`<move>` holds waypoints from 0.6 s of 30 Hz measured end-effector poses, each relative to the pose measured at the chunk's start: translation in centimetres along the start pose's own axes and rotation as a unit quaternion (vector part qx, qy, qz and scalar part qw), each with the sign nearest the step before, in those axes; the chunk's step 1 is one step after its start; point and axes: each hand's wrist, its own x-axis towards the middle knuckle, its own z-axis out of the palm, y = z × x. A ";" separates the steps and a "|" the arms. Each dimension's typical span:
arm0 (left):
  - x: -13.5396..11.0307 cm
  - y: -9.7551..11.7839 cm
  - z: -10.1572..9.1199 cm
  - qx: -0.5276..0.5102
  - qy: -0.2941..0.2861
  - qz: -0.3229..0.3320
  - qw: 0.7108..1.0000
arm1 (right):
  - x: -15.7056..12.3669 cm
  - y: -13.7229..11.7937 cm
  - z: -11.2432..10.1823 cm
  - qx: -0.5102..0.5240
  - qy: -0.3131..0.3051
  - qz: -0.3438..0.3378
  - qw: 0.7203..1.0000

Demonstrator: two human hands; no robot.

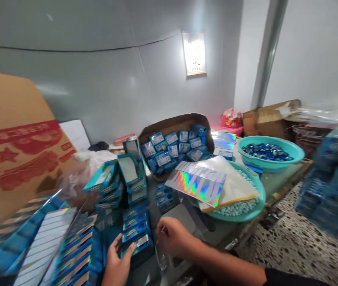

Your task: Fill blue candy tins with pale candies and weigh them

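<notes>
My left hand [118,260] grips the nearest small blue box [141,247] of a row, its thumb on the top and its fingers at the far left side. Just right of that row, my right hand [173,237] is closed with its fingers curled in. What it holds, if anything, cannot be made out. Behind the gripped box, more blue boxes [136,222] stand in line. A dark grey flat piece [183,216] lies beyond my right hand.
Open blue trays [130,171] are stacked behind. A carton [175,119] holds many blue boxes. Holographic sheets [197,182] lie over a teal basin [260,198] of pale beads; another basin [298,155] holds dark blue pieces. At left are a large carton [14,119] and a white label strip [45,242].
</notes>
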 end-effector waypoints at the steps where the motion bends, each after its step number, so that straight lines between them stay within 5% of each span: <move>1: 0.0 0.0 0.0 -0.012 0.009 -0.014 1.000 | -0.6 -0.7 -1.2 0.005 0.017 -0.020 1.000; 3: -0.5 0.6 -0.3 0.010 0.068 0.021 0.997 | -2.0 -2.6 -4.4 0.011 0.058 -0.093 0.994; 6: -2.1 3.5 -0.1 0.080 0.154 0.199 0.964 | -4.0 -5.2 -11.2 -0.057 0.158 -0.284 0.944; 8: -3.4 6.7 1.2 0.082 0.142 0.315 0.935 | -4.7 -6.0 -16.1 -0.174 0.239 -0.260 0.919; 10: -4.5 10.6 3.7 0.062 0.063 0.401 0.912 | -4.7 -5.8 -20.1 -0.279 0.275 -0.186 0.901; 12: -5.1 14.4 7.6 0.066 -0.093 0.450 0.886 | -4.3 -4.7 -22.6 -0.344 0.240 -0.104 0.902; 15: -5.0 18.5 14.4 0.124 -0.261 0.499 0.817 | -3.8 -2.9 -23.6 -0.372 0.154 -0.029 0.915; 18: -4.2 19.4 20.0 0.210 -0.355 0.497 0.763 | -3.5 -2.3 -23.3 -0.352 0.138 -0.001 0.926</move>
